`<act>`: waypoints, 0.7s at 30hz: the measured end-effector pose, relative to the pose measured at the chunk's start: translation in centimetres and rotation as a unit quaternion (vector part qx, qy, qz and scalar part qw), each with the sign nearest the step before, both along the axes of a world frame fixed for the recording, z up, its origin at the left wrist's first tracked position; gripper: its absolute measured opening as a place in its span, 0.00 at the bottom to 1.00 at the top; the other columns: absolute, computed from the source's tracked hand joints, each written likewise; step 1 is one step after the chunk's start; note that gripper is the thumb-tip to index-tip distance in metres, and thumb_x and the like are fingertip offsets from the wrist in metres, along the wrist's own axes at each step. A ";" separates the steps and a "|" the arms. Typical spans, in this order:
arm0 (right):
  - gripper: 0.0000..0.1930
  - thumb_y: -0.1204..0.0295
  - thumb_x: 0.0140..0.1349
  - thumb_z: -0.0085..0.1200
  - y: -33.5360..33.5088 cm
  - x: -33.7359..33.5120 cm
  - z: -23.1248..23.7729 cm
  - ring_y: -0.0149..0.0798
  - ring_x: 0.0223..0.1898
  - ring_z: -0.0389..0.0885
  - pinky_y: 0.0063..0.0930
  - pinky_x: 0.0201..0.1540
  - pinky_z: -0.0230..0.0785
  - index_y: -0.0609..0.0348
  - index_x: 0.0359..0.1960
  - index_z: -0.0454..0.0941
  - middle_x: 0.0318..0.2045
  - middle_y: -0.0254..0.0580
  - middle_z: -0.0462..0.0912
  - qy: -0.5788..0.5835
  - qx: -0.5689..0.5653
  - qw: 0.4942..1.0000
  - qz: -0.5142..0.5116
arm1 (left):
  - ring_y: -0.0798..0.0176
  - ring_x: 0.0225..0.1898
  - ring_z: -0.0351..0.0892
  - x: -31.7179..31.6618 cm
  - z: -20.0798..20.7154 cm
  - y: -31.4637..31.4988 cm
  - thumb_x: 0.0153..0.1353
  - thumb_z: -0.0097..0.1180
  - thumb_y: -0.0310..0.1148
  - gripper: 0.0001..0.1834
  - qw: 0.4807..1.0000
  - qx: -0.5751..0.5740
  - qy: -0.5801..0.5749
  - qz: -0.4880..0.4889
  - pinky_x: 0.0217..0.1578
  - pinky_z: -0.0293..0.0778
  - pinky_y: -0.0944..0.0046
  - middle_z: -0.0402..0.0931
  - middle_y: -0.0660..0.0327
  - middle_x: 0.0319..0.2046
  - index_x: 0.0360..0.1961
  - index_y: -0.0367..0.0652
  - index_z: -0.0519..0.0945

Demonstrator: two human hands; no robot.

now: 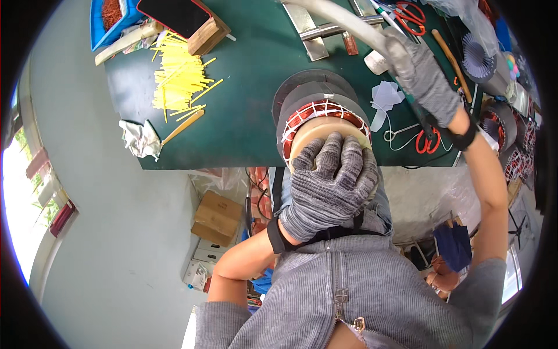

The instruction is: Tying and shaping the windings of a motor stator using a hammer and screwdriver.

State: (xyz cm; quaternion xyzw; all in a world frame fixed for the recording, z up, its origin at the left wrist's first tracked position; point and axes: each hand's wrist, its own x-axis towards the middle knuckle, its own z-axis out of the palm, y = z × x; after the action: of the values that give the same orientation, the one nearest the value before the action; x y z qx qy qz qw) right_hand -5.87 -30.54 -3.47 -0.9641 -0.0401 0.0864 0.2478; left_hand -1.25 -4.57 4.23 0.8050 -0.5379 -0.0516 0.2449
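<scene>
My left hand (334,183), in a grey striped glove, lies over a pale round block (314,131), fingers spread and bent round its face. The block sits against the end of a motor stator (331,90); red-brown copper windings (293,125) laced with white cord ring it. The stator stands at the table's near edge, close to my body. Off to the right, my gloved right hand (424,75) is closed round the near end of a thick, pale, rounded bar (349,20). The bar slants up to the left, past the picture's top; its far end is out of view.
Yellow strips (180,72) lie on the green table (244,64) at the left, near a phone (177,14) on a wooden block (209,36). Red-handled scissors (428,141), a white cord and a metal frame (314,35) lie right of centre. More stators (497,125) crowd the right.
</scene>
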 end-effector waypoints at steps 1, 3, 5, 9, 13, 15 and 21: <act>0.21 0.60 0.64 0.43 2.3 1.1 1.6 0.48 0.41 0.80 0.42 0.49 0.70 0.60 0.52 0.72 0.42 0.49 0.79 -0.020 -0.194 0.978 0.076 | 0.49 0.42 0.74 0.4 -0.2 0.3 0.42 0.61 0.43 0.20 1.000 -0.009 -0.004 -0.020 0.37 0.70 0.47 0.72 0.56 0.42 0.39 0.49 0.80; 0.18 0.58 0.65 0.40 6.5 2.2 3.2 0.47 0.39 0.80 0.42 0.45 0.71 0.53 0.48 0.74 0.41 0.43 0.79 0.235 0.060 0.969 -0.038 | 0.50 0.43 0.74 0.8 -0.3 0.7 0.40 0.60 0.41 0.20 0.999 -0.018 0.002 -0.047 0.37 0.71 0.48 0.72 0.57 0.40 0.38 0.50 0.80; 0.13 0.64 0.62 0.44 4.6 4.2 4.2 0.48 0.35 0.80 0.39 0.38 0.73 0.58 0.41 0.73 0.35 0.45 0.77 0.293 0.050 0.955 0.023 | 0.51 0.43 0.74 0.6 -0.2 0.8 0.40 0.60 0.41 0.19 0.997 -0.026 0.000 -0.077 0.38 0.71 0.49 0.73 0.58 0.40 0.37 0.50 0.80; 0.16 0.70 0.57 0.50 2.8 0.6 0.9 0.49 0.39 0.78 0.40 0.47 0.70 0.65 0.46 0.71 0.35 0.49 0.77 0.112 -0.232 0.965 0.059 | 0.52 0.44 0.74 1.5 0.1 0.2 0.41 0.59 0.42 0.18 0.994 -0.019 0.015 -0.104 0.40 0.72 0.50 0.74 0.58 0.40 0.36 0.50 0.81; 0.17 0.61 0.66 0.40 4.5 3.0 5.2 0.50 0.43 0.78 0.39 0.49 0.69 0.57 0.47 0.74 0.39 0.53 0.78 0.332 0.044 0.942 -0.010 | 0.52 0.44 0.75 1.3 -0.1 0.9 0.40 0.59 0.41 0.19 0.992 -0.010 0.019 -0.125 0.40 0.72 0.49 0.73 0.58 0.40 0.36 0.51 0.80; 0.15 0.63 0.66 0.40 2.6 3.5 4.7 0.51 0.40 0.79 0.37 0.44 0.72 0.59 0.43 0.74 0.38 0.50 0.80 0.217 0.024 0.976 -0.026 | 0.53 0.44 0.75 1.9 -0.1 0.5 0.40 0.59 0.41 0.18 0.992 -0.018 0.011 -0.123 0.40 0.72 0.49 0.74 0.58 0.41 0.35 0.51 0.81; 0.18 0.58 0.64 0.44 3.6 -0.4 2.0 0.49 0.35 0.79 0.41 0.40 0.73 0.57 0.47 0.74 0.35 0.49 0.79 0.041 -0.039 0.995 0.082 | 0.52 0.44 0.75 2.0 -0.4 0.9 0.39 0.58 0.41 0.19 0.987 -0.019 -0.011 -0.157 0.41 0.72 0.50 0.75 0.58 0.41 0.36 0.51 0.81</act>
State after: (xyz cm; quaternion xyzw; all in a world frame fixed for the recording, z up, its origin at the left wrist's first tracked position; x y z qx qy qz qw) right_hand -6.23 -26.92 -1.46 -0.9622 -0.1053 0.1477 0.2033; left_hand 0.74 -3.62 3.87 0.7061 -0.6613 -0.0702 0.2432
